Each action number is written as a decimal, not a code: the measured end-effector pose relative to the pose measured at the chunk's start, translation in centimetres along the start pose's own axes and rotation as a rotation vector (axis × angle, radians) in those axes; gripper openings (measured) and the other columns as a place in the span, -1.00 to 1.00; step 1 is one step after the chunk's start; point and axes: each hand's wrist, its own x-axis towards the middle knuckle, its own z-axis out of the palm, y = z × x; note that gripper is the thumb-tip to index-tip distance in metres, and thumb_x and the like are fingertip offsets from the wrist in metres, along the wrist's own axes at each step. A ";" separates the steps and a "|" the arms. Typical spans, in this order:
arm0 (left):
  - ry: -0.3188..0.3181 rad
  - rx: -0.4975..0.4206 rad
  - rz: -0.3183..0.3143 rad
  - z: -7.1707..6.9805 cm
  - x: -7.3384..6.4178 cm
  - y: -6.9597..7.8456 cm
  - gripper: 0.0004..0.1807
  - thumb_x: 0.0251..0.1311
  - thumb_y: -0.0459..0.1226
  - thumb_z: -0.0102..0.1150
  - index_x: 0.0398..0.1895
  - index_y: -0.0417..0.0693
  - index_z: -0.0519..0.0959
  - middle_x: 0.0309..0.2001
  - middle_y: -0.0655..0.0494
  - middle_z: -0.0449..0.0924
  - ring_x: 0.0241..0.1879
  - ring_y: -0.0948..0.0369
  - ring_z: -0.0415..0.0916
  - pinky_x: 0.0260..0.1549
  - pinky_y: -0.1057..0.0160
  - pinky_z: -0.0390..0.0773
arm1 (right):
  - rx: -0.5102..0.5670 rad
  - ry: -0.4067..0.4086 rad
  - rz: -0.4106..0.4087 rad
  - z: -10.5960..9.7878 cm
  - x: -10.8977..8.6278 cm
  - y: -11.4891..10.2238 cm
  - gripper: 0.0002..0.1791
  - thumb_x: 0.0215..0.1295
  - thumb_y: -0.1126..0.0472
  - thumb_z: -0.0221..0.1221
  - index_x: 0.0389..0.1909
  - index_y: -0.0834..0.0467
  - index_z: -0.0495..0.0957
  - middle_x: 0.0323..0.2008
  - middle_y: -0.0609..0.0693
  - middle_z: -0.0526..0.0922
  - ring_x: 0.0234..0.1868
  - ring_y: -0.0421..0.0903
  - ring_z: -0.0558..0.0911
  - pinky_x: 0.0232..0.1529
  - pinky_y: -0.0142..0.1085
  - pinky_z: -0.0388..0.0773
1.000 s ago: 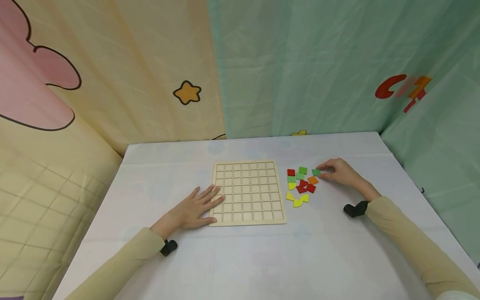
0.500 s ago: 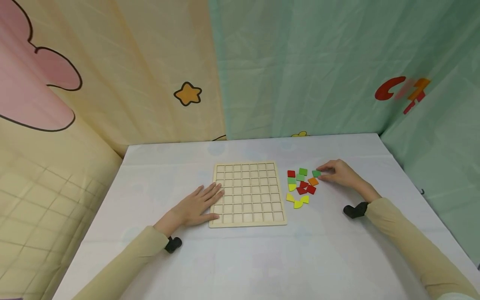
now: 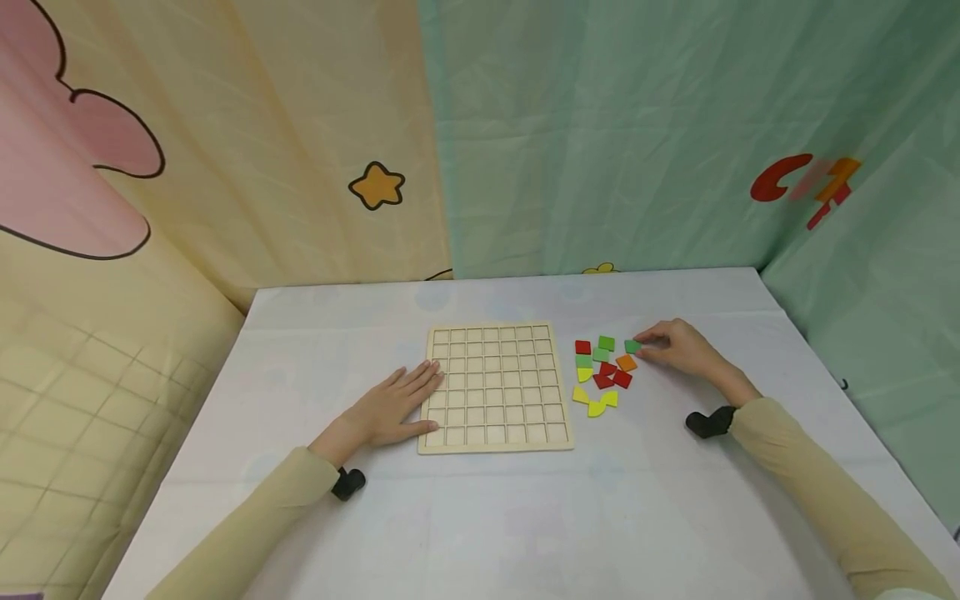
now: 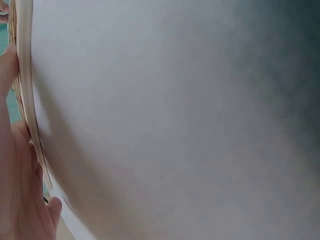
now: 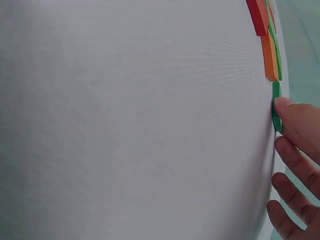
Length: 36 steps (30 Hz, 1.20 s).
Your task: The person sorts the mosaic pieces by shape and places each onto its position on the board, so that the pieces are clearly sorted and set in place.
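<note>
Between the board and right hand lie scattered coloured tiles.

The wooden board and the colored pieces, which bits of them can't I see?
Head view: the part of the wooden board under the left hand is hidden by its fingers.
Left wrist view: the wooden board is nearly edge-on, so its squares can't be made out.
Right wrist view: the thumb of the right hand covers some of the green piece.
Right wrist view: the top edge cuts off a red piece.
</note>
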 end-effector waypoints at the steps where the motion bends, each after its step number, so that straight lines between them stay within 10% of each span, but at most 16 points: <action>1: 0.003 -0.002 0.003 -0.1 0.0 0.0 -0.09 0.34 0.27 -0.22 0.54 -0.08 -0.13 0.56 -0.03 -0.25 0.55 0.05 -0.25 0.47 -0.09 -0.10 | -0.005 -0.005 0.005 0.0 0.0 -0.1 -0.67 0.18 0.29 0.29 -0.04 0.34 0.63 -0.09 0.25 0.69 -0.02 0.17 0.57 0.06 0.06 0.49; 36: -0.033 -0.016 -0.036 -0.3 -0.2 0.5 -0.11 0.35 0.26 -0.27 0.55 -0.04 -0.17 0.56 0.01 -0.29 0.55 0.06 -0.30 0.46 -0.12 -0.07 | -0.065 -0.009 0.044 -0.5 -0.4 -0.9 -0.64 0.14 0.20 0.35 -0.08 0.31 0.65 -0.12 0.22 0.70 -0.05 0.13 0.56 0.03 0.07 0.49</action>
